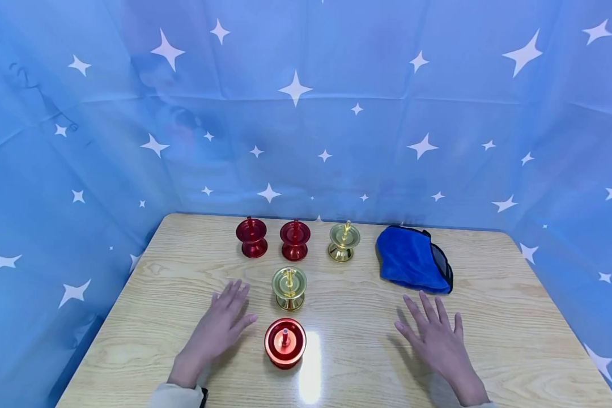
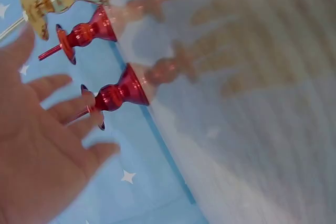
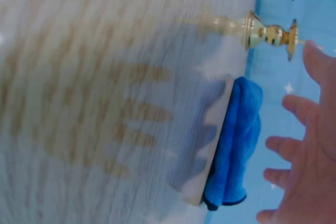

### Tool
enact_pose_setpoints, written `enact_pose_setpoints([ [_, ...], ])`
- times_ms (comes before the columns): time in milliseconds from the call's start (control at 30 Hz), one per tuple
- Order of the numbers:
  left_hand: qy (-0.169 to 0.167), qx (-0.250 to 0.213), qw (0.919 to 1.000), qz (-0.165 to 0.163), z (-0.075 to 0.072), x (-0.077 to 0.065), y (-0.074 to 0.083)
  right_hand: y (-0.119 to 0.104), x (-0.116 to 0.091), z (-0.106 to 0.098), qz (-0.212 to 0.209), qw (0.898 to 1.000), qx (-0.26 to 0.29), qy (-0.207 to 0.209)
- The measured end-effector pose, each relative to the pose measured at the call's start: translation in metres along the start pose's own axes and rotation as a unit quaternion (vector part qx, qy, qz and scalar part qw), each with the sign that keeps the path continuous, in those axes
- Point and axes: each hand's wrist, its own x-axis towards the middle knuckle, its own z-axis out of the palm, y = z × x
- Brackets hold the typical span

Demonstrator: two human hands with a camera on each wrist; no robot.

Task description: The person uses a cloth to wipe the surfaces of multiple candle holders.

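Observation:
My left hand [image 1: 218, 327] hovers over the table with its fingers spread and nothing in it, left of a gold candle holder [image 1: 289, 288] and a red candle holder [image 1: 285, 343]. On the other side my right hand [image 1: 436, 343] is also spread and holds nothing. Just beyond its fingertips lies a folded blue cloth [image 1: 413, 258] with black edging. Along the back stand two dark red candle holders [image 1: 251, 237] and another gold candle holder [image 1: 344, 241], all upright with a spike in the dish. The left wrist view shows the palm [image 2: 37, 150] of my left hand.
The wooden table [image 1: 494, 317] has a glossy top that reflects the hands and holders, with a bright glare patch right of the front red holder. A blue curtain with white stars [image 1: 306, 130] hangs behind the table and along its sides.

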Motion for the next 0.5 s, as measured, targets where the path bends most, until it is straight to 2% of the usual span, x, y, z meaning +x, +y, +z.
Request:
enact_pose_setpoints([
  [67,-0.015,-0.068,0.9975,0.014,-0.002,0.000,0.002,0.000,0.000,0.000,-0.003,1.000,0.001,0.002],
  [167,-0.052,-0.160,0.9853,0.032,-0.006,0.001,0.006,-0.001,-0.001,0.000,-0.007,1.000,0.001,0.007],
  [300,-0.122,-0.267,0.9536,0.065,-0.009,0.002,0.012,-0.002,-0.002,-0.001,-0.010,1.000,0.005,0.007],
  [400,-0.166,-0.321,0.9290,0.082,-0.010,0.003,0.018,-0.002,-0.002,-0.001,-0.011,1.000,0.008,0.006],
  [433,-0.175,-0.329,0.9243,0.084,-0.010,0.003,0.021,-0.002,-0.002,-0.001,-0.012,1.000,0.008,0.006],
  [500,-0.182,-0.332,0.9214,0.087,-0.010,0.003,0.025,-0.002,-0.001,-0.001,-0.015,1.000,0.008,0.008],
])
